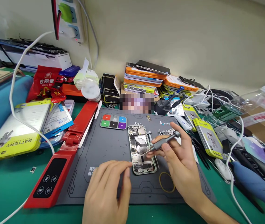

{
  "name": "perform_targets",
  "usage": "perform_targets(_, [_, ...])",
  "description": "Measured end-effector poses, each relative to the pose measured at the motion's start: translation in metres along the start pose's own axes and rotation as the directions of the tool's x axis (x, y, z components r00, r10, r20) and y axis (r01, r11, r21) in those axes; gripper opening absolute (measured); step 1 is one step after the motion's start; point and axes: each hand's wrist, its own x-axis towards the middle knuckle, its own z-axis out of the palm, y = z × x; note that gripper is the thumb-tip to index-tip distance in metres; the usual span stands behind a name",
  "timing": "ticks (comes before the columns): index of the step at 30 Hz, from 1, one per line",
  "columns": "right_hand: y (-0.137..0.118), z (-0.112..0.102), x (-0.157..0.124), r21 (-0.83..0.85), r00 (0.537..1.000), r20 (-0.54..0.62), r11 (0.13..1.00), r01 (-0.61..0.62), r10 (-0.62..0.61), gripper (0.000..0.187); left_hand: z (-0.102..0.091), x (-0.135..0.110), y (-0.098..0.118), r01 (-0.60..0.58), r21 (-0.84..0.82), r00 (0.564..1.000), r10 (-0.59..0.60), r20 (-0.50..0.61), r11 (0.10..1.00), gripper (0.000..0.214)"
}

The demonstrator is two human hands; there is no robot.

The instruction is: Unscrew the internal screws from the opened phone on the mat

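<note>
So, opened-up phone (141,147) lying flat on the gray mat (109,146), guts showing. Right hand (181,158) has its fingers clamped around a gray screwdriver (163,143), tip pointing down over the phone. Left hand (109,189) sits at the phone's near-left edge, fingers bunched together; can't tell whether the thumb meets them. Colored-square tray (113,121) is beyond the phone to its left, yellowish rubber band (160,183) just off its near-right corner, red folding lamp (50,180) well left of it.
</note>
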Motion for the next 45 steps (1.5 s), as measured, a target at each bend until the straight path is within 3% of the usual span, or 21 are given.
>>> perform_targets(4, [0.012,0.002,-0.007,-0.273,0.96,0.108,0.921,0.277,-0.257,0.059,-0.001,0.002,0.001,0.015,0.159,0.998,-0.024,0.055,0.987,0.025])
perform_targets(8, [0.02,0.002,-0.009,-0.392,0.907,0.243,0.82,0.417,-0.345,0.062,0.001,0.004,0.001,-0.036,0.213,0.994,0.012,0.112,0.976,0.029])
perform_targets(26, [0.024,0.002,-0.008,-0.48,0.919,0.261,0.786,0.39,-0.296,0.07,0.003,0.003,-0.004,-0.079,0.22,0.991,0.053,0.119,0.972,0.029])
perform_targets(33, [0.007,-0.002,0.0,-0.57,0.871,0.377,0.662,0.486,-0.315,0.069,0.004,0.004,-0.004,-0.067,0.209,0.995,0.05,0.087,0.976,0.029])
perform_targets(37, [-0.002,-0.005,0.006,-0.561,0.82,0.454,0.603,0.567,-0.349,0.064,0.004,0.004,-0.004,-0.074,0.208,0.995,0.057,0.087,0.975,0.03])
perform_targets(45, [-0.003,-0.004,0.011,-0.584,0.818,0.402,0.573,0.575,-0.411,0.062,0.004,0.005,-0.004,-0.098,0.208,0.993,0.082,0.086,0.973,0.03])
